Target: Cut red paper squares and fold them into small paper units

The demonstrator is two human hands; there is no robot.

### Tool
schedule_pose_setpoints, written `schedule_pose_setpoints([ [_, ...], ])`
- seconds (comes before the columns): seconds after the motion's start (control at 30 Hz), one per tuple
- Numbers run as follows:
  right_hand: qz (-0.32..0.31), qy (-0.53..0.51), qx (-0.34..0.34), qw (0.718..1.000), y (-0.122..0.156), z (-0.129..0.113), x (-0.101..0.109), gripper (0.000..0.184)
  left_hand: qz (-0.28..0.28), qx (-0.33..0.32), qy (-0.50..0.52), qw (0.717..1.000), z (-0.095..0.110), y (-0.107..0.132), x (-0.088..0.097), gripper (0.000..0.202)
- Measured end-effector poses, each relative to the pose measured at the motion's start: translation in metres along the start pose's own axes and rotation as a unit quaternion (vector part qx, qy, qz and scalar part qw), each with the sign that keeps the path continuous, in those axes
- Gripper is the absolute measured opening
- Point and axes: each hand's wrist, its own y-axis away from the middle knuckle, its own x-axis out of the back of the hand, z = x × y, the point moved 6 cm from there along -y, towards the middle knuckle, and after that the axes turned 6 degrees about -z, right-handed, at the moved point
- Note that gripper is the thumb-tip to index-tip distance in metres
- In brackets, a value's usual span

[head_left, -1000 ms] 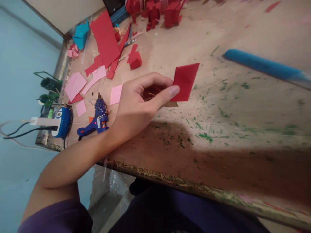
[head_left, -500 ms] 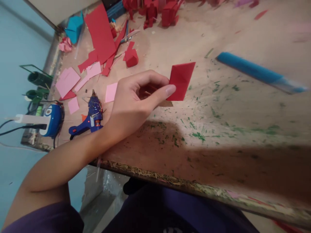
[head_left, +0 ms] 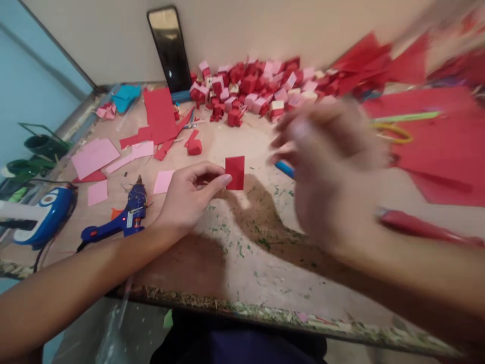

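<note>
Between thumb and fingers, my left hand pinches a small red paper piece, upright above the worktable. My right hand is raised on the right side and smeared by motion, so its fingers and anything in them cannot be made out. Behind that hand, a short part of a blue stick-like tool shows on the table. Beside my left forearm lies a blue glue gun, its nozzle pointing away. A small red folded paper piece sits beyond my left hand.
Many red and pink paper cubes are heaped at the back, near a phone leaning on the wall. Red sheets and a red-handled tool lie right. Pink paper and a blue plug adapter are left.
The view has shifted, showing more of the table's back and right. My right hand has come into view from the right. My left hand still holds the red paper.
</note>
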Motion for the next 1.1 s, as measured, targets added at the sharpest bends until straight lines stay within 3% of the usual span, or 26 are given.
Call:
schedule_pose_setpoints([
  [0.13, -0.027, -0.101, -0.062, 0.993, 0.008, 0.023, -0.011, 0.023, -0.017, -0.008, 0.021, 1.0, -0.002, 0.0, -0.001, 0.011],
  [0.33, -0.12, -0.077, -0.155, 0.978, 0.01, 0.048, -0.021, 0.02, -0.007, -0.021, -0.032, 0.999, 0.003, 0.0, 0.001, 0.012],
  [0.6, -0.148, -0.072, -0.137, 0.977, 0.01, 0.05, -0.022, 0.027, -0.048, 0.01, -0.001, 0.999, -0.001, 0.004, -0.002, 0.017],
  [0.83, -0.197, -0.119, -0.203, 0.952, 0.016, 0.053, -0.031, 0.023, -0.021, -0.012, -0.006, 1.0, -0.003, 0.006, 0.006, 0.01],
  [1.1, -0.226, -0.119, -0.199, 0.946, 0.016, 0.054, -0.033, 0.03, -0.02, -0.022, -0.025, 0.999, 0.002, 0.007, 0.005, 0.015],
])
